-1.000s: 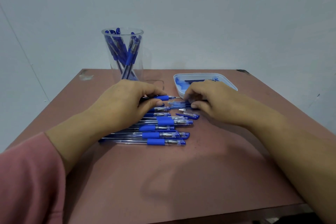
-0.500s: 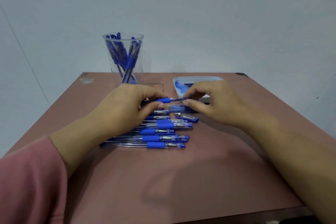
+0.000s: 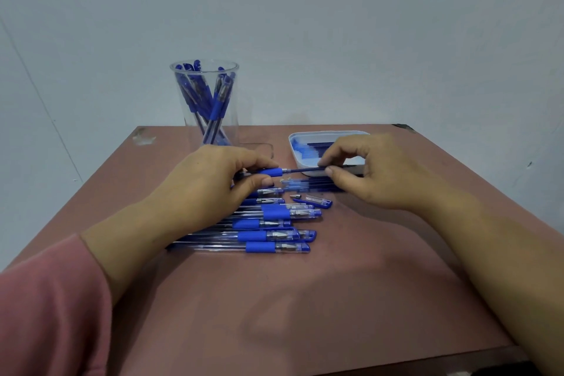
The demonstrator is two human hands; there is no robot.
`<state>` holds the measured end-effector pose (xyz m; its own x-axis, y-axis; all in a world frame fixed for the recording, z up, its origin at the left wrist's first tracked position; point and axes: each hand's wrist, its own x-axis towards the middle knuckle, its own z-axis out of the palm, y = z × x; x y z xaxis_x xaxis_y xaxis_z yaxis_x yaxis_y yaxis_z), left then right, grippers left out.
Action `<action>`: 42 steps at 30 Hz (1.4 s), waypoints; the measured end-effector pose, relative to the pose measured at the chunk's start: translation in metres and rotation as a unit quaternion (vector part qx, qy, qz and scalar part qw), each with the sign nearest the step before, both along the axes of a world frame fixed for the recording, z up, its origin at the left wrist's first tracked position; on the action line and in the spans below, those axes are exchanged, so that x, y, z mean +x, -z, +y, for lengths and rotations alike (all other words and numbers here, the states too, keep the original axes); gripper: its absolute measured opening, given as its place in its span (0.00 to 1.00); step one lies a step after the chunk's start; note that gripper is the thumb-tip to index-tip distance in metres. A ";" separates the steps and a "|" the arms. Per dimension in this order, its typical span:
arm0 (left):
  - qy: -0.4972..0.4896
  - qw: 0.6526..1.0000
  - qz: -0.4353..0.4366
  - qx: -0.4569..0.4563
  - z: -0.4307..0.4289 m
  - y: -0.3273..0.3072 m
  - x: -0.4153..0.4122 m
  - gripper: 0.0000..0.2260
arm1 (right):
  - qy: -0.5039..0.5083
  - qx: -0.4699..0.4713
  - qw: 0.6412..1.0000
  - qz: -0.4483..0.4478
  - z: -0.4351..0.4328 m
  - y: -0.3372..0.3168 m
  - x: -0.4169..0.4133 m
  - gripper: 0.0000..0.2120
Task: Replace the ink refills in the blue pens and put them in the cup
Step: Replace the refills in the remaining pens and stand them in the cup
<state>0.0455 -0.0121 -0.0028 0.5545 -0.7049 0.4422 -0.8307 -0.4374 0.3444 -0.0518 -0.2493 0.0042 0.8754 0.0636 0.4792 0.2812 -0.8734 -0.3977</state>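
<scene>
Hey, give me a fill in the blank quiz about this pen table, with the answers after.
1. The left hand holds a pen barrel while the right hand pinches its ____.
2. Blue pens stand in the clear ____.
3. A loose pen cap lies on the ____.
4. Spare refills lie in the white ____.
Missing words: refill; cup; table; tray.
</scene>
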 end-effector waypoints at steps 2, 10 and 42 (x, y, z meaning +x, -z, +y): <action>-0.002 1.000 -0.004 0.003 0.000 0.000 0.000 0.13 | -0.012 0.000 1.000 -0.018 0.001 0.000 -0.001 0.08; -0.003 1.000 -0.006 0.008 0.001 0.002 0.003 0.12 | -0.032 -0.002 0.999 -0.014 0.003 0.006 0.008 0.10; -0.018 1.000 -0.022 -0.006 0.004 0.006 0.009 0.11 | 0.068 -0.106 0.992 -0.022 -0.024 -0.008 0.006 0.08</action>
<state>0.0548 -0.0081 -0.0084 0.5593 -0.6799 0.4743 -0.8289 -0.4635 0.3131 -0.0455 -0.2734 0.0121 0.8619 0.0496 0.5047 0.1672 -0.9674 -0.1904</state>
